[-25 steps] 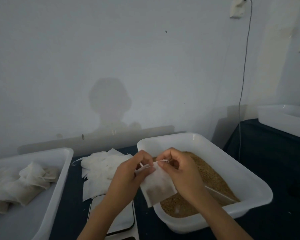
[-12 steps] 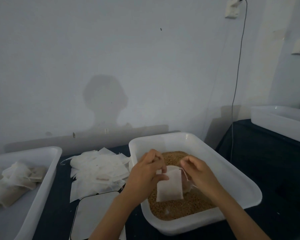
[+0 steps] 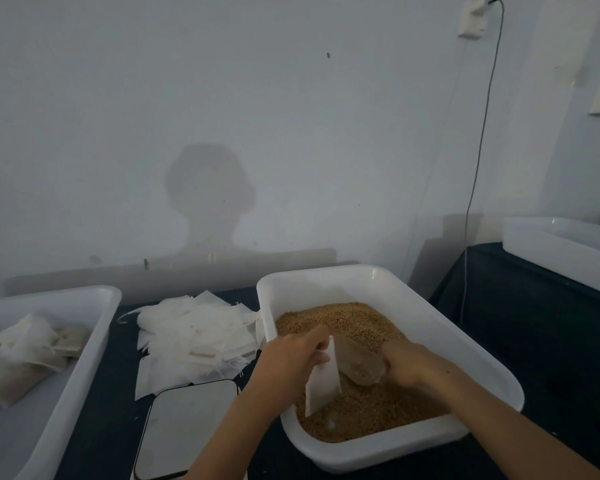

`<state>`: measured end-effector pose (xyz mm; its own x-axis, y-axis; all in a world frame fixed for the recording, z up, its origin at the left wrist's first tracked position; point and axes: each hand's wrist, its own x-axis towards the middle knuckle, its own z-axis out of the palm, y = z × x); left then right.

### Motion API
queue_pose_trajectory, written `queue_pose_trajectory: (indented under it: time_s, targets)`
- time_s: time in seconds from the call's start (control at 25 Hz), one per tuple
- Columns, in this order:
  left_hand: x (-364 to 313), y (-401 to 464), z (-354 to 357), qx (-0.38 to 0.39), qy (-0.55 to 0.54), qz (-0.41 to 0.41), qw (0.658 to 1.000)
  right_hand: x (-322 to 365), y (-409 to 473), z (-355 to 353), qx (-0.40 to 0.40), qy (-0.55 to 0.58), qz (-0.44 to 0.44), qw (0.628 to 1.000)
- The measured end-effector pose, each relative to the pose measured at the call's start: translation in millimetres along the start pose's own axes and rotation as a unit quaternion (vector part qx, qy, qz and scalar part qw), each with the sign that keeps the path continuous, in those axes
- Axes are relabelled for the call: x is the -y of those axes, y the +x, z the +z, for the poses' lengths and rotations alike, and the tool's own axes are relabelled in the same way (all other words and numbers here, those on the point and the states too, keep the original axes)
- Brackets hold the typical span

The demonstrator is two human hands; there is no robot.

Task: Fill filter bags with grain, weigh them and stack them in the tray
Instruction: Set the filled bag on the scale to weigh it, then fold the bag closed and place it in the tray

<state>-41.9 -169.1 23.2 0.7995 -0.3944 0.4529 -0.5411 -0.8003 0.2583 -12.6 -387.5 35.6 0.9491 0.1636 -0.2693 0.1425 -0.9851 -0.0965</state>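
Observation:
A white tub [image 3: 430, 320] at centre right holds brown grain [image 3: 343, 320]. Over the grain my left hand [image 3: 291, 358] pinches the top of a white filter bag [image 3: 321, 382], which hangs down edge-on. Beside it my right hand [image 3: 409, 365] grips a clear plastic scoop [image 3: 355, 363] that carries some grain, its mouth close to the bag's top. A white tray [image 3: 94, 341] at the left holds several filled bags [image 3: 25, 355]. A scale [image 3: 184, 427] with a grey platform lies in front, left of the tub.
A loose pile of empty filter bags [image 3: 194, 334] lies between tray and tub. A dark cloth covers the table. Another white tub [image 3: 561, 251] stands at the far right. A cable [image 3: 478, 157] hangs down the wall from a socket.
The bag moved from above the tub's near edge to over the grain. My right hand let go of the bag's top and now grips the scoop beside it.

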Motion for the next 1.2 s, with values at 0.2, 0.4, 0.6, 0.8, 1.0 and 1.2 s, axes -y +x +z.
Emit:
queue_pose_trajectory:
  time_s: [0.2, 0.4, 0.6, 0.8, 1.0, 1.2]
  targets:
    - [8.8, 1.9, -5.9, -0.033, -0.009, -0.001, 0.999, -11.1, -4.3, -16.0, -0.032, -0.087, -0.027, 0.995]
    - [7.5, 5.9, -8.2, -0.051, -0.011, -0.027, 0.998, 1.3, -2.8, -5.9, -0.057, -0.047, -0.073, 0.995]
    - [5.9, 7.1, -5.7, -0.069, -0.004, -0.085, 0.994, 11.5, -2.1, 4.4, -0.06, 0.004, -0.114, 0.992]
    - [8.9, 10.6, -4.5, -0.063, -0.001, -0.081, 0.995, -12.5, -24.0, -17.9, -0.01, 0.074, -0.11, 0.991]
    - [8.5, 13.8, 0.9, -0.009, -0.024, -0.059, 0.998, -32.7, -59.0, -72.7, -0.044, 0.117, -0.109, 0.986]
    - [5.7, 21.1, -6.4, 0.094, -0.034, -0.058, 0.993, -12.9, -58.4, -88.7, -0.116, 0.027, -0.069, 0.99]
